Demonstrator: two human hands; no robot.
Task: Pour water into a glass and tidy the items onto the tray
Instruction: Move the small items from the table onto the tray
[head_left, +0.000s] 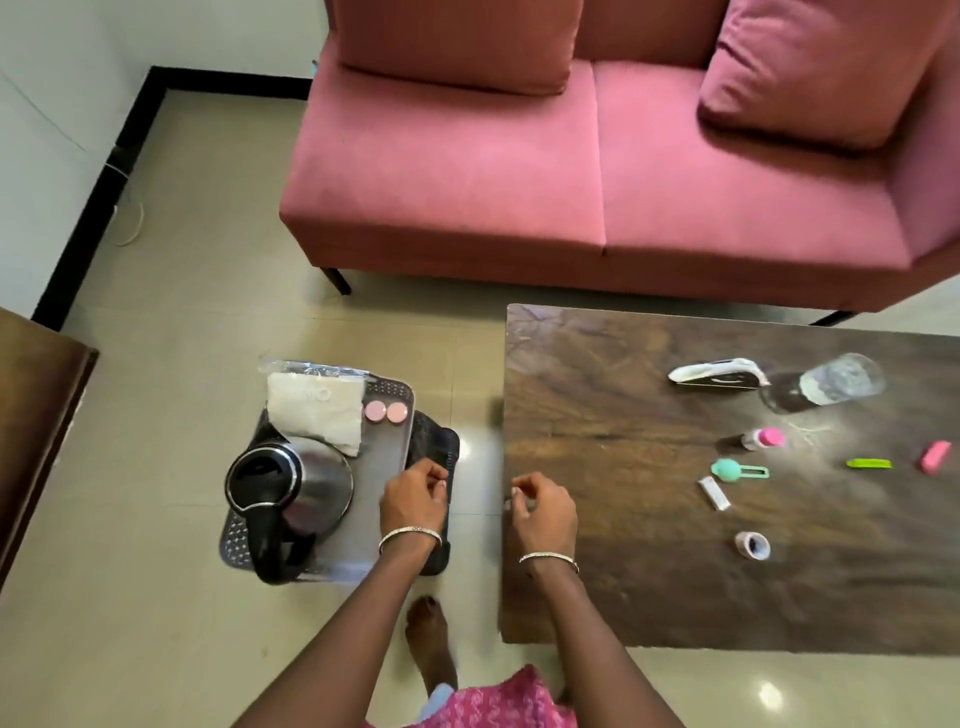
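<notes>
The glass (826, 383) stood near the far edge of the wooden table (623, 587), clear and holding water partway up, just beside a white thermometer-like device (717, 373) whose markings were too small to read. The tray (387, 457) was a grey metal one with patterned, perforated ends, resting on a dark low stand (441, 441) on the tiled floor off the table's left edge. A steel electric kettle (288, 488) with a black lid and handle sat at the tray's near left corner, a folded white cloth in a clear bag (317, 410) lay at its far left corner, and two round pink discs (387, 412) lay side by side at the far right corner. Scattered over the table were a small pink-capped bottle (763, 439), a teal ball-headed tool (737, 470), a white tube (714, 492), a small round open container (753, 544), a green clip (868, 463) and a pink eraser-like block (936, 456); no writing could be read on any of them. The left hand (413, 501) hovered over the tray's right edge, fingers curled loosely with the tips pinched close, holding nothing visible. The right hand (543, 506) hung at the table's left edge, fingers likewise curled narrow and empty. Both wrists wore thin silver bangles.
</notes>
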